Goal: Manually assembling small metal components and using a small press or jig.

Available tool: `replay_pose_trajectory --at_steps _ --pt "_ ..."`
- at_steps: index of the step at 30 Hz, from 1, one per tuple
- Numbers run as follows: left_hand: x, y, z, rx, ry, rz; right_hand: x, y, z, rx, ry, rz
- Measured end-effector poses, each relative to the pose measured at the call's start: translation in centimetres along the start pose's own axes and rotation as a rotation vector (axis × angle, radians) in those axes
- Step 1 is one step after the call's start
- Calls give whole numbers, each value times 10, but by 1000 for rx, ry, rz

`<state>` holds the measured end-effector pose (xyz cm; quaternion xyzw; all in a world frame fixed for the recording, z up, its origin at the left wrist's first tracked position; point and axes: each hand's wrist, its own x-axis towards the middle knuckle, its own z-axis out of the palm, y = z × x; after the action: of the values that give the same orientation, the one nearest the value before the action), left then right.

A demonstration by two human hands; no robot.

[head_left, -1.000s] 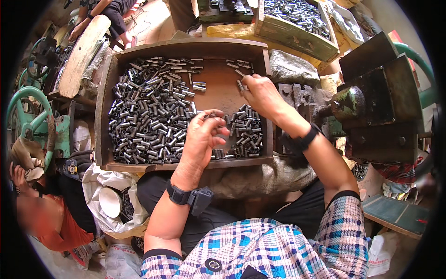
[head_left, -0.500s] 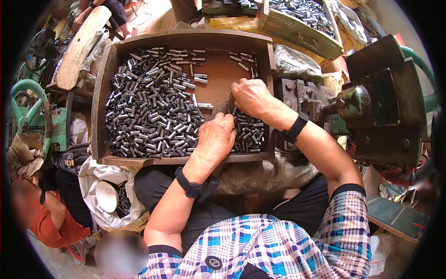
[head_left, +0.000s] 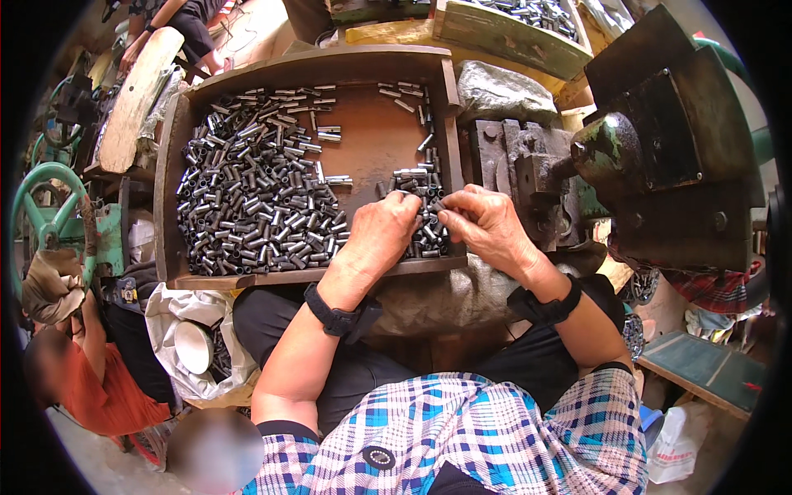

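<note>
A wooden tray (head_left: 330, 56) in front of me holds a great many short dark metal tubes (head_left: 256, 198), heaped over its left side. A smaller heap of tubes (head_left: 419, 177) lies at the right end. My left hand (head_left: 379, 231) rests at the left edge of that smaller heap, fingers curled together; what is in them is hidden. Over the tray's right wall, my right hand (head_left: 488, 224) pinches a short metal tube (head_left: 440, 205) between thumb and fingers. The two hands are close together but apart.
A heavy machine (head_left: 635, 157) with a metal block stands right of the tray. Another wooden box of metal pieces (head_left: 511, 41) is behind it. At lower left sit a white sack (head_left: 165, 322) with a bowl (head_left: 194, 346) and a co-worker in red (head_left: 107, 379) beside a green handwheel (head_left: 54, 198).
My right hand has moved from the tray's bare part toward me and right, over the right wall. My left hand stays by the smaller heap. The whole view has shifted slightly.
</note>
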<state>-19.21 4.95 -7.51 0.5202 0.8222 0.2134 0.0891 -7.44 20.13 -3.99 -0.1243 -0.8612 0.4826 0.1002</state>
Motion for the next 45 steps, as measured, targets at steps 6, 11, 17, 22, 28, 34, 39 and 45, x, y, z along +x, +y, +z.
replay_pose_trajectory --at_steps 6,11,17,22,28,34,39,45 --pt "4 8 -8 22 -38 -22 -5 3 -3 -9 -1 -19" --pt "4 15 -13 -331 118 26 -9 3 -8 292 -72 194" --pt "6 0 -29 -111 339 -180 -8 3 -11 404 -71 277" --pt "-1 5 -16 -242 26 -46 -8 6 -11 283 -36 197" --pt "3 8 -4 -122 -96 -49 -10 10 -9 273 -9 187" --pt "5 8 -2 -124 -117 -42 -11 13 -6 249 -13 178" --pt "4 9 -2 -116 -129 -139 -10 7 -11 178 -99 236" --pt "2 12 -9 -422 -35 -128 -10 9 -8 574 -116 341"
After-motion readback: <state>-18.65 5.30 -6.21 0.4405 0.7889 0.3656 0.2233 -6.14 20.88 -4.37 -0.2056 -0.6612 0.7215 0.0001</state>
